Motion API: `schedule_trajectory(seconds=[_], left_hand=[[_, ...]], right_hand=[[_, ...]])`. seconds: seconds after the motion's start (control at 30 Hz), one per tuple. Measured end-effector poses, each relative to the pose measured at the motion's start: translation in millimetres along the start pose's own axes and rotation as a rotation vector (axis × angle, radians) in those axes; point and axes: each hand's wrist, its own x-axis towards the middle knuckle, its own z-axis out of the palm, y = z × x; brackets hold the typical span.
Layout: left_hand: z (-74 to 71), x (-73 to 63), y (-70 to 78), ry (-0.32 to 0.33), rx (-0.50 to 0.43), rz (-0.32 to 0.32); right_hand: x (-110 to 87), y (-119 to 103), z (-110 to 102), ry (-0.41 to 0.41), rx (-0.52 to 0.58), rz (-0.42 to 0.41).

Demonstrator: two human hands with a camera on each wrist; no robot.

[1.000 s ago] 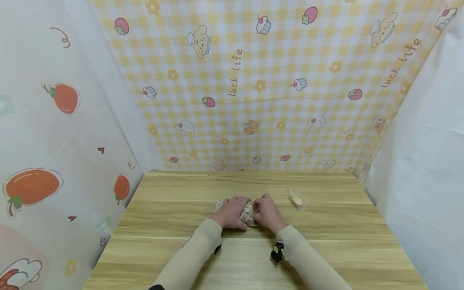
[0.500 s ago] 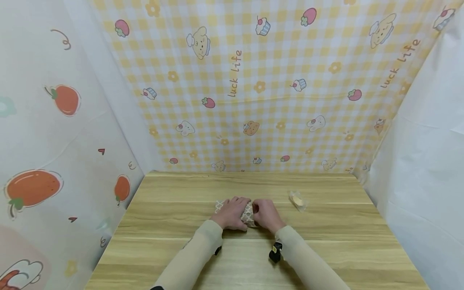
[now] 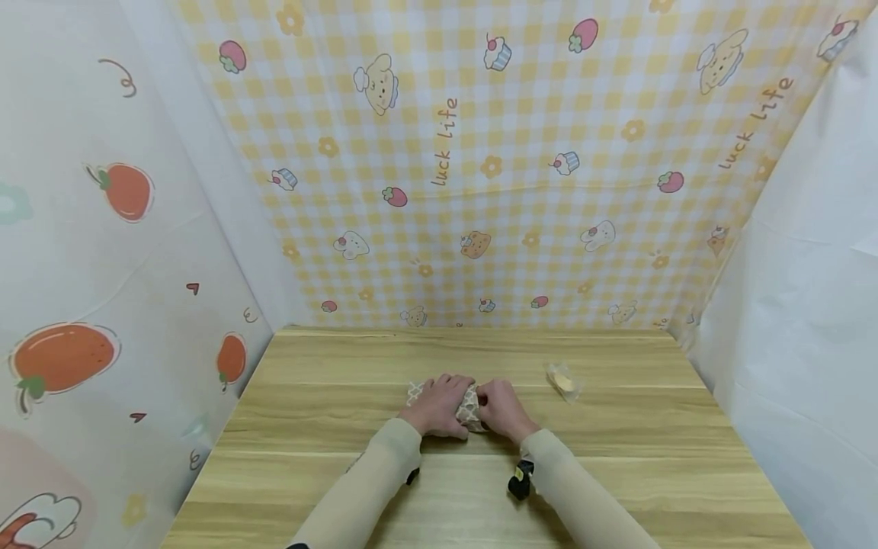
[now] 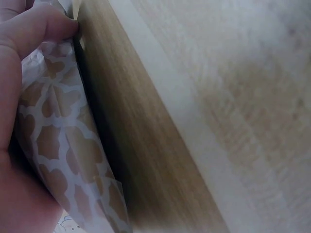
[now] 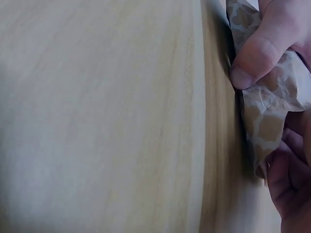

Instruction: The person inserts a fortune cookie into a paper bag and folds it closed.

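Note:
A packet wrapped in brown paper with a white lattice pattern lies on the wooden table. My left hand holds it down from above, fingers at the far side and thumb at the near edge. Over at the packet's right end, my right hand pinches the paper with curled fingers. The left wrist view has the patterned paper under the left palm. Creased, folded paper shows in the right wrist view between the left thumb and the right fingers. What is inside stays hidden.
A small clear plastic piece with a pale oval thing lies right of the hands on the table. A yellow checked cloth hangs behind, with white sheets at both sides. A black device is strapped at the right wrist.
My right hand has lowered slightly at the packet's right end, its raised knuckles coming down. The left hand and the packet hold nearly the same place.

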Motion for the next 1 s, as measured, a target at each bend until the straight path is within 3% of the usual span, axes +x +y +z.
schedule_trajectory(seconds=[0.3, 0.6, 1.0], left_hand=[[-0.1, -0.4, -1.9, 0.008, 0.003, 0.006], [-3.8, -3.3, -1.6, 0.003, 0.003, 0.032], [-3.8, -1.8, -2.9, 0.006, -0.007, 0.036]], right_hand=[[-4.1, 5.8, -5.1, -0.095, 0.108, -0.095], [-10.6, 7.7, -9.8, -0.166, 0.058, -0.156], [-9.0, 11.2, -9.5, -0.22, 0.11, -0.184]])
